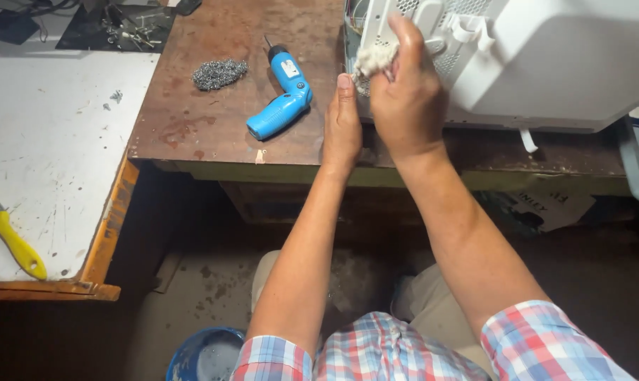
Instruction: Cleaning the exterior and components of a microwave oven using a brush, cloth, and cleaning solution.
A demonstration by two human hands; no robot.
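- Yellow-handled brush (9, 240) lies far left; steel wool (220, 73) and blue electric screwdriver (281, 99) rest untouched on brown workbench (207, 134).
- Left hand (342, 127), fingers flat and released, steadies white appliance casing (545, 63).
- Right hand (406, 92) clenches white rag (373, 60) against the casing's vented corner; wiping looks unfinished.

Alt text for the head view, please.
The right hand presses a white rag against a white appliance casing on a brown workbench; the left hand steadies its edge. A blue cordless screwdriver lies nearby.

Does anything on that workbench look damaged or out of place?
The white appliance casing looks opened: loose wires show at its left edge, beside the right hand pressing a cloth. The brown benchtop is stained.
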